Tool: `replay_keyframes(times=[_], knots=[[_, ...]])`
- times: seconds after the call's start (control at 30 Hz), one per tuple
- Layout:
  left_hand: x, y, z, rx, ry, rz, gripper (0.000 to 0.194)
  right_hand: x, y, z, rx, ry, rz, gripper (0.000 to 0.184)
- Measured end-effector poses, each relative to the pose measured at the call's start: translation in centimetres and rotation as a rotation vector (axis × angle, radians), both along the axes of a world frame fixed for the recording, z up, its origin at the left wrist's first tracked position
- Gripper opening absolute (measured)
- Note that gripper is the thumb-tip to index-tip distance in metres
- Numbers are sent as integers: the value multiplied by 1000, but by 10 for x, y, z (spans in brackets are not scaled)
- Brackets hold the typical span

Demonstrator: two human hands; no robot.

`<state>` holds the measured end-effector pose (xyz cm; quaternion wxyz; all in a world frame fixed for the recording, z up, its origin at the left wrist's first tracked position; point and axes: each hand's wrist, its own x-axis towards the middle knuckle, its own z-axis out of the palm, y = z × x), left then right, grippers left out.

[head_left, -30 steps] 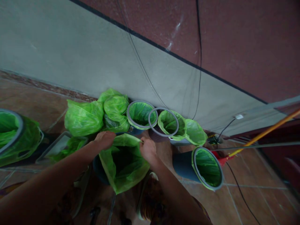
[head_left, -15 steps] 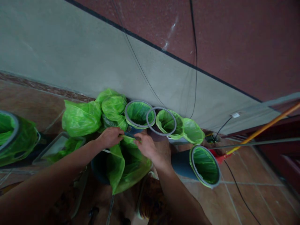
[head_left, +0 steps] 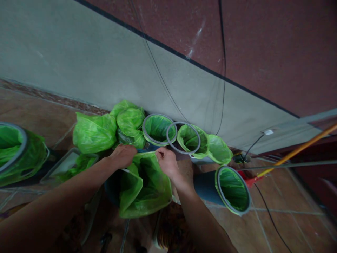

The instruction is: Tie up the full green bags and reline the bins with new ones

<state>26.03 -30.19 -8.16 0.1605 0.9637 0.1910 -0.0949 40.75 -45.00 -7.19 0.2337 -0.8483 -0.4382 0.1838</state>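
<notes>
A green bin bag (head_left: 147, 189) hangs with its mouth spread wide over a dark blue trash can (head_left: 112, 188), of which only the left side shows. My left hand (head_left: 124, 155) is closed on the bag's edge at the far left of the mouth. Opposite it, my right hand (head_left: 166, 161) pinches the edge on the far right. Between the two hands the bag's edge is stretched along the can's far side. Just beyond my hands stands a lined bin with a grey rim (head_left: 159, 129), and a loose grey ring (head_left: 183, 137) leans beside it.
Stuffed green bags (head_left: 95, 133) lie by the wall at left. A lined bin (head_left: 12, 151) stands at far left, near a tray (head_left: 61, 163). At right, another lined bin (head_left: 233, 189) tilts outward. A yellow-orange pole (head_left: 297, 153) and a black cable (head_left: 271, 218) cross the right side.
My hands have moved apart along the bag's far edge, my right hand shifting rightward. The bag's mouth is now pulled wider. The view has shifted slightly.
</notes>
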Motion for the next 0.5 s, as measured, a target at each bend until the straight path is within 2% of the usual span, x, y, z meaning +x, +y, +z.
replay_keyframes(times=[0.1,0.17,0.3,0.5], knots=[[3,-1,2,-31,-36,-35,56,-3,0,0,8,12,28,21],[7,-4,3,-69,-91,-45,64,-6,0,1,9,23,48,21],[16,-9,6,-46,-150,-63,36,-11,1,6,33,34,69,21],[12,-5,4,97,-36,-13,36,-8,-2,9,25,53,67,20]])
